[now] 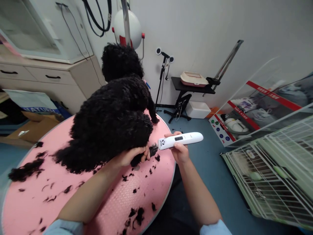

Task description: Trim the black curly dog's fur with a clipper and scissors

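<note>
A curly black dog (110, 120) is on the round pink grooming table (117, 195), its head turned away from me. My left hand (135, 156) is closed around one of its legs, near the paw (153, 149). In my right hand (181, 150) is a white hair clipper (189, 138), thumb on its near side and fingers behind. The clipper's blade end points left, right beside the paw; whether it touches the fur I cannot tell. Cut tufts of black hair (139, 215) lie scattered over the table.
A metal post (126, 26) rises behind the dog. Beyond the table are a black stand (162, 71), a small black table (193, 86) with a litter tray (194, 79), and a white bin (197, 109). Wire cages (274, 182) stand at right, a cardboard box (34, 129) at left.
</note>
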Demonstrator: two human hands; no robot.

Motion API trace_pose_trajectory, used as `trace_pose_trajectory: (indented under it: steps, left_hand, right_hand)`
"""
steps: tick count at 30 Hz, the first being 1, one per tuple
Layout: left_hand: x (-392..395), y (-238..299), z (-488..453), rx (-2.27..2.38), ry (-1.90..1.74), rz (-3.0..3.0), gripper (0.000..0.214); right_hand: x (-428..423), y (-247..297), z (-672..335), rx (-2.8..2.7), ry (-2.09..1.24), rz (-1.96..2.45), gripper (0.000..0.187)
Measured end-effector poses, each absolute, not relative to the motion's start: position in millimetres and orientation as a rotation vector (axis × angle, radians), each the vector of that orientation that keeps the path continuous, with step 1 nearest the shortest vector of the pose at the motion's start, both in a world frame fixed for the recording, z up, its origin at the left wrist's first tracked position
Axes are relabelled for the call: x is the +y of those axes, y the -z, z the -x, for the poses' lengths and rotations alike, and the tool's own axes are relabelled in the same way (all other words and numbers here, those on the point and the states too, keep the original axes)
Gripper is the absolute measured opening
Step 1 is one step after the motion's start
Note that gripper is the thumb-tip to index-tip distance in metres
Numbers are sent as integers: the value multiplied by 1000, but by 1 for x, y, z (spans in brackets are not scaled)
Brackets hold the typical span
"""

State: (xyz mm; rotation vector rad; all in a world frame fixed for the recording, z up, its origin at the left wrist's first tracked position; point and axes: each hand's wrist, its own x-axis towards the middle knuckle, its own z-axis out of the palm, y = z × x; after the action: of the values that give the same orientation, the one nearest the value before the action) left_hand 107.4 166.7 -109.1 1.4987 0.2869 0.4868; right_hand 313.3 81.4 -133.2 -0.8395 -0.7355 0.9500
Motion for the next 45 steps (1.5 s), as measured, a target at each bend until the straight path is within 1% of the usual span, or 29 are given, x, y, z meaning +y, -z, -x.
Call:
trace_pose_trajectory:
  steps: [9, 16, 19, 23, 25, 28, 33, 38, 41, 45]
  left_hand:
    - [167, 100, -108, 300, -437, -1457, 32]
    - [167, 107, -104, 267, -400, -1415, 28]
    - [167, 107, -104, 241, -370, -1423, 30]
    - [168, 105, -103, 212, -378, -1454, 29]
    - [168, 104, -103, 185, -374, -1450, 29]
    - [167, 104, -102, 150, -370, -1454, 28]
    - [167, 105, -101, 146, -352, -1449, 29]
    - [168, 106, -101, 144, -345, -1435, 28]
    - [168, 105, -101, 179, -322, -1437, 29]
    - [168, 101, -102, 208, -374, -1478, 28]
  right_hand:
    - [78, 126, -308, -891, -1007, 915, 37]
    - [84, 118, -304, -731, -949, 992, 23]
    - [83, 116, -299, -725, -1011, 1037, 25]
    - [86, 115, -300, -563, -1102, 1027, 31]
    - [89, 116, -304, -500, -1088, 1024, 30]
    - [91, 117, -307, -544, -1075, 1058, 26]
    - [92, 117, -305, -619, -1169, 1064, 27]
    - [94, 121, -304, -594, -1149, 1062, 24]
    - [85, 127, -294, -673, -1024, 1044, 24]
    - [62, 139, -276, -823, -680, 1039, 31]
